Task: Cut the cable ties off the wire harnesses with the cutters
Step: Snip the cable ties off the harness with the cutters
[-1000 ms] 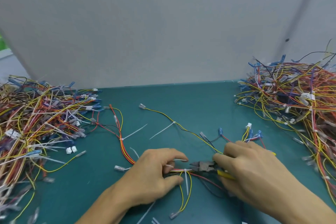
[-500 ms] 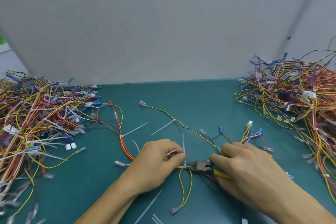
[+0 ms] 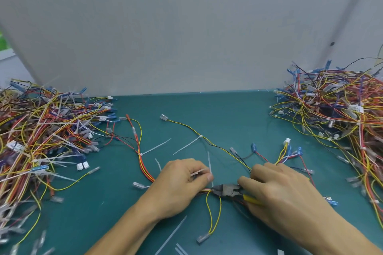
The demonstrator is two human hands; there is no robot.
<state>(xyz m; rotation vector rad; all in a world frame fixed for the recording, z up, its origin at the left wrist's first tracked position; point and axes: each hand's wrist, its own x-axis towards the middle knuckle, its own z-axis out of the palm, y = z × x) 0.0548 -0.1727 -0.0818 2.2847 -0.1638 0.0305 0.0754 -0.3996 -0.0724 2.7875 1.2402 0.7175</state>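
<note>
A wire harness (image 3: 209, 144) of yellow, red and black wires lies across the green mat in front of me. My left hand (image 3: 180, 184) pinches the bundle and a white cable tie (image 3: 209, 162) whose tail sticks upward between thumb and forefinger. My right hand (image 3: 284, 194) grips the yellow-handled cutters (image 3: 228, 190). Their dark jaws point left, with the tips at the bundle just right of my left thumb. Two more ties (image 3: 156, 147) (image 3: 186, 145) stay fastened on the harness farther back. A yellow wire loop (image 3: 213, 215) hangs toward me below the cutters.
A big heap of harnesses (image 3: 47, 136) fills the left side, another heap (image 3: 339, 116) the right. Loose tie pieces (image 3: 172, 234) lie near the front edge. A grey partition (image 3: 186, 27) closes off the back of the mat (image 3: 228, 114).
The tie's tail, which pointed toward me below the bundle, now stands up beside my left thumb. Both hands drifted slightly away from me, the cutters staying at the bundle.
</note>
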